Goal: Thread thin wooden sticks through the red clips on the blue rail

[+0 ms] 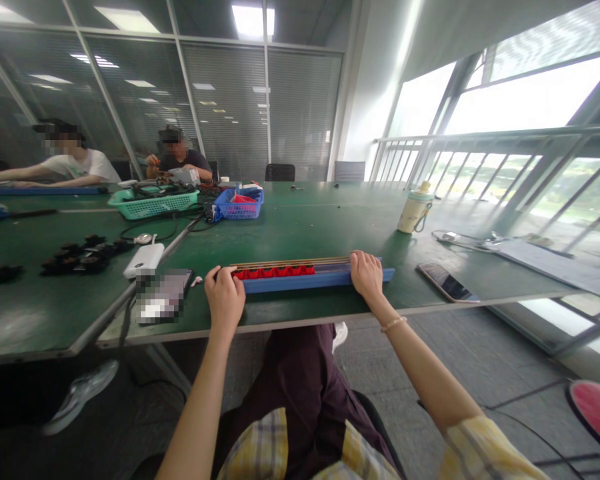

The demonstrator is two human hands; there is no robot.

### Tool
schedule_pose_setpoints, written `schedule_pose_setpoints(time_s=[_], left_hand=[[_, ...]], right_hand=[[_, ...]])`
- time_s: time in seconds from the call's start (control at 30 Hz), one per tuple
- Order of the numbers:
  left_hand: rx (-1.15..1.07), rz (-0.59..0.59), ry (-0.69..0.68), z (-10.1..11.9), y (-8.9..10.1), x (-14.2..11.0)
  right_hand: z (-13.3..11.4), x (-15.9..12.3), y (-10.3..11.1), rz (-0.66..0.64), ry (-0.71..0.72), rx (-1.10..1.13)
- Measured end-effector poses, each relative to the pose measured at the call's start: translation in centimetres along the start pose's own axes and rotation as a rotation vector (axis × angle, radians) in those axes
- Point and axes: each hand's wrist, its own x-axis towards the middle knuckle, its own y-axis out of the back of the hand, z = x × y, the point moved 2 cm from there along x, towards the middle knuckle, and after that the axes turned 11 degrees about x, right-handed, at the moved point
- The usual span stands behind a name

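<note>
A long, narrow blue tray point(295, 283) lies across the table near its front edge. Inside its left part sits a row of several red pieces point(279, 271); their exact kind is too small to make out. Thin yellowish strips point(300, 261) run lengthwise along the tray's far side. My left hand point(225, 293) is closed around the tray's left end, fingers over the top by the first red piece. Near the right end, my right hand point(366, 273) grips the tray, and a short length of blue sticks out beyond it. Both hands hide parts of the tray.
A phone point(447, 283) lies to the right, with a cream bottle point(415, 210) behind it. Left are another phone point(165, 297), a white power bank point(144, 260) and black parts point(83, 255). Green point(155, 205) and blue point(240, 208) baskets stand farther back. Two people work at far left.
</note>
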Motion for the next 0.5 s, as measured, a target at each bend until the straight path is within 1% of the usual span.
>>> schedule_pose_setpoints(time_s=[0.37, 0.5], left_hand=[[-0.036, -0.019, 0.013, -0.06, 0.08, 0.02], [-0.036, -0.028, 0.02, -0.11, 0.01, -0.01]], right_hand=[[-0.23, -0.21, 0.13, 0.004, -0.013, -0.024], [-0.3, -0.19, 0.16, 0.035, -0.001, 0.006]])
